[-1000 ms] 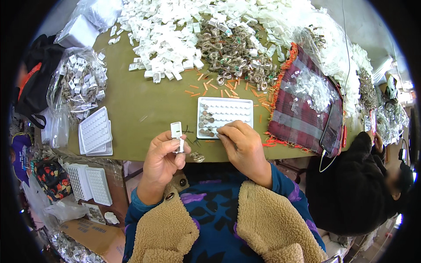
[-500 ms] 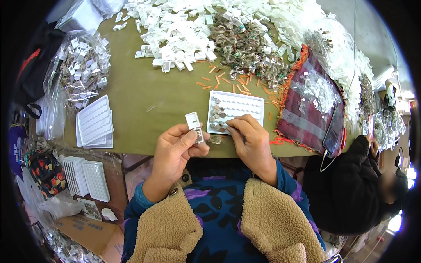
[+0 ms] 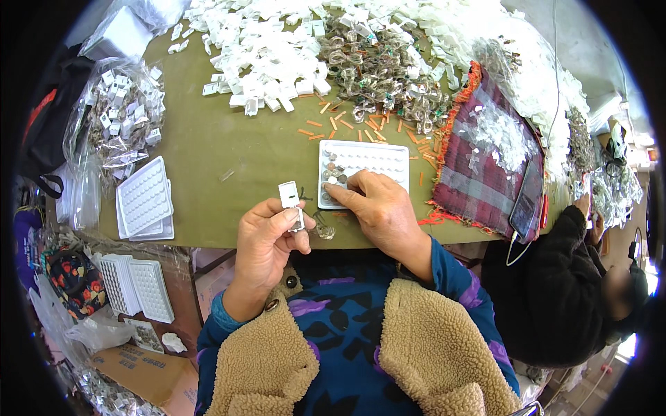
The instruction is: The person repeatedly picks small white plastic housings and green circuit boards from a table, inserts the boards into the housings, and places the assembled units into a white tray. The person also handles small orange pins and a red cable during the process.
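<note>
My left hand (image 3: 263,243) is closed on a small white plastic case (image 3: 289,195), pinched upright between thumb and fingers. Its lid part is swung up, and a thin clear wire loop (image 3: 323,227) hangs beside the fingers. My right hand (image 3: 381,211) reaches over the left part of a white moulded tray (image 3: 378,154). Its fingers are bent, with the thumb tip down among the small round button cells (image 3: 331,168). What lies under those fingertips is hidden. The cells sit in the tray's left columns.
White plastic cases (image 3: 260,62) and bundled clear wires (image 3: 378,62) are heaped at the back. Orange strips (image 3: 334,123) lie before them. At right are a plaid cloth (image 3: 454,170) and a phone (image 3: 528,197); stacked trays (image 3: 144,197) and a filled bag (image 3: 121,111) stand left.
My right hand has shifted left over the tray, its thumb now at the leftmost cells. My left hand, still holding the case, has moved slightly left and down. More of the wire loop shows.
</note>
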Available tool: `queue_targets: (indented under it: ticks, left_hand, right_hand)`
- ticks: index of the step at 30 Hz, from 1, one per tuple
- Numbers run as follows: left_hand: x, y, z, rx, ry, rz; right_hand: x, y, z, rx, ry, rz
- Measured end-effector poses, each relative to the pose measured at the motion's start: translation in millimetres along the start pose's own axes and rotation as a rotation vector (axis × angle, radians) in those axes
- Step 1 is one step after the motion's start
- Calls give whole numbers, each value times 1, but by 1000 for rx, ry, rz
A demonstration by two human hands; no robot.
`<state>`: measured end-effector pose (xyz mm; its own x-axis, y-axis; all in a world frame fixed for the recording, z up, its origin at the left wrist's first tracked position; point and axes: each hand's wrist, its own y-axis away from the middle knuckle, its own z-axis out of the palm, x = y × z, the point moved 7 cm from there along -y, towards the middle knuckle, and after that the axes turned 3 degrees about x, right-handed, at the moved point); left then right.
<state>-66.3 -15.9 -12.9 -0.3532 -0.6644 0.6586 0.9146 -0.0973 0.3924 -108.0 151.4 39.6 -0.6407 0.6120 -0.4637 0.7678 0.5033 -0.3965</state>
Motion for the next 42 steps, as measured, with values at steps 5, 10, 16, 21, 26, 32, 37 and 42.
queue_targets:
  ticks: [5,10,16,21,26,32,37,42]
  left_hand:
    - [-1,0,1,9,1,-1]
    - [-1,1,2,4,-2,1]
    - [-1,2,3,-16,-2,8]
    - [-2,1,3,-12,4,1]
    - [-1,-2,3,-31,3,-16]
    - [-1,-3,3,-12,-7,-23]
    - [-3,-3,11,-116,125,-44]
    - [-12,3,18,-163,106,-51]
  right_hand:
    - [6,-4,-4,26,-69,22]
    - [12,-5,-6,3,-86,89]
    - [16,-4,-11,104,-153,167]
    - [17,-6,-10,182,-125,175]
    - [12,-11,0,87,-13,60]
    - [11,-7,-2,106,-12,4]
    - [14,-12,-5,64,63,100]
    - [-10,-5,-21,122,-329,178]
